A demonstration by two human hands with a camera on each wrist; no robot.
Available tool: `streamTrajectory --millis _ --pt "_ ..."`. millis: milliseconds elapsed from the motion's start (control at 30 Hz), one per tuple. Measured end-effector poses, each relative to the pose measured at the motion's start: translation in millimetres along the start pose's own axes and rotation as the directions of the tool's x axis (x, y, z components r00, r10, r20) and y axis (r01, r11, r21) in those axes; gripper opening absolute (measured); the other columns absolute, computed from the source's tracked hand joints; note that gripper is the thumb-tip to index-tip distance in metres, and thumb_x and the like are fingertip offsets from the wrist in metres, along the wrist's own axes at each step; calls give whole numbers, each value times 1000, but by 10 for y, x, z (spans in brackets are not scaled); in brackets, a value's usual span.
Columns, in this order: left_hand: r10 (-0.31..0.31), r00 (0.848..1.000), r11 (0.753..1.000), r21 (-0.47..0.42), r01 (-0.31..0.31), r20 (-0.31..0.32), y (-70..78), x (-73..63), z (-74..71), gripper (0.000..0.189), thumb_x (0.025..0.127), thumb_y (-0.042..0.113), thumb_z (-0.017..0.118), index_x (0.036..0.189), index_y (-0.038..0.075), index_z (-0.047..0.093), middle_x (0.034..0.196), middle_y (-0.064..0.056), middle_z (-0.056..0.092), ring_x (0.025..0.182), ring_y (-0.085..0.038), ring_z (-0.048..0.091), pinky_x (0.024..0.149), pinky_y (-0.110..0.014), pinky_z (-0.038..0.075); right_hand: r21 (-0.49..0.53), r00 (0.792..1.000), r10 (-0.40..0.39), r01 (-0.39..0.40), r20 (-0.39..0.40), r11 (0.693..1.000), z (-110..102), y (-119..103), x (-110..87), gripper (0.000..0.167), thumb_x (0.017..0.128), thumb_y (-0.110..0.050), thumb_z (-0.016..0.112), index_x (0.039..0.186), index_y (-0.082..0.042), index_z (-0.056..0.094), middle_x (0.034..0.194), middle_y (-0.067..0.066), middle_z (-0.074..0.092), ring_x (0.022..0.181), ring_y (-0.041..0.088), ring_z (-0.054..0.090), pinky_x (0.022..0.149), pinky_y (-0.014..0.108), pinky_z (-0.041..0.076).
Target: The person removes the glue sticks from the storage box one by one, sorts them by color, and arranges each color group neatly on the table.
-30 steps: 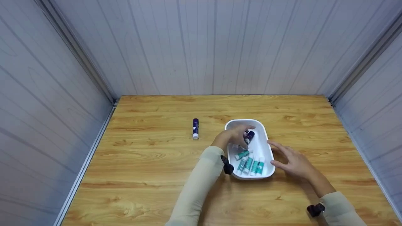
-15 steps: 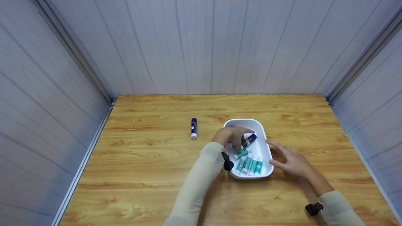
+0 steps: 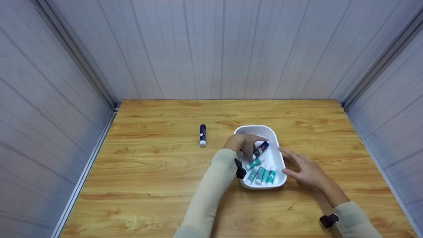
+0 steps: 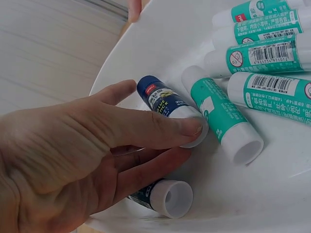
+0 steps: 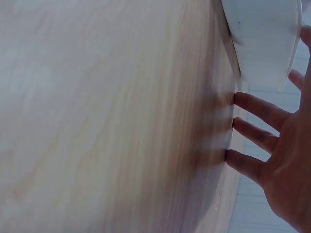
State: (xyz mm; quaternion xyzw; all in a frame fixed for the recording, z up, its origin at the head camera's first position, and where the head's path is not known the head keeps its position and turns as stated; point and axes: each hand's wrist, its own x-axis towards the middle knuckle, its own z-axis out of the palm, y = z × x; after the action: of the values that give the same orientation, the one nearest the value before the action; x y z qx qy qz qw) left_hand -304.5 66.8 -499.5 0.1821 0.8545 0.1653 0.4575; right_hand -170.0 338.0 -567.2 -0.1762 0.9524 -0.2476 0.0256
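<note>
Inside the white plastic tray (image 3: 277, 162), my left hand (image 3: 246, 143) pinches a navy glue stick (image 3: 261, 149) by its white end, between thumb and fingers. The left wrist view shows the thumb (image 4: 180, 127) lying over that white end. Under those fingers lies a second navy glue stick (image 4: 170, 198), partly hidden by the hand. Close by is a green-and-white glue stick (image 4: 218, 114), lying at a slant. My right hand (image 3: 307, 168) is at the tray's right side, fingers spread, with thumb and index fingertips right at the rim.
Several more green-and-white glue sticks (image 3: 260, 174) lie side by side at the tray's near end. Another navy glue stick (image 3: 203, 135) lies on the wooden table (image 3: 148, 178), left of the tray. Pale panel walls (image 3: 211, 49) enclose the back and both sides.
My left hand has shifted slightly within the tray, and more of the navy glue stick shows beside its fingers. The right hand stays by the rim. The whole head view has drifted slightly.
</note>
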Motion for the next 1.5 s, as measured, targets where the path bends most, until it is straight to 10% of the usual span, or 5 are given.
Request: streamTrajectory --millis 300,567,833,1500 --pt "26 999 1000 14 -26 -28 -17 15 7 105 98 7 87 172 55 32 160 5 47 135 -16 51 86 -28 60 -7 1000 15 -15 9 1000 -6 -6 0 75 106 -49 74 172 -33 43 166 19 62 142 57 63 105 85 50" --pt "66 994 998 -18 -68 -88 -66 0 17 104 93 10 93 169 47 33 157 3 49 134 -16 52 116 -35 55 -10 999 39 -39 22 999 2 -28 5 76 107 -52 72 173 -36 41 169 18 59 144 58 60 108 87 47" --pt "162 980 974 -138 -177 -113 -188 35 -9 101 95 11 91 171 39 30 130 -1 60 109 -15 61 90 -29 57 -1 1000 13 -13 -1 1000 14 -18 6 75 105 -48 75 172 -33 43 166 17 62 141 56 63 106 85 50" --pt "201 957 947 -211 -244 -209 -237 22 -17 106 97 8 89 175 41 25 138 -4 65 111 -17 65 95 -35 62 6 1000 22 -23 7 1000 12 -28 3 74 106 -49 74 172 -34 43 168 18 61 144 56 62 109 85 49"
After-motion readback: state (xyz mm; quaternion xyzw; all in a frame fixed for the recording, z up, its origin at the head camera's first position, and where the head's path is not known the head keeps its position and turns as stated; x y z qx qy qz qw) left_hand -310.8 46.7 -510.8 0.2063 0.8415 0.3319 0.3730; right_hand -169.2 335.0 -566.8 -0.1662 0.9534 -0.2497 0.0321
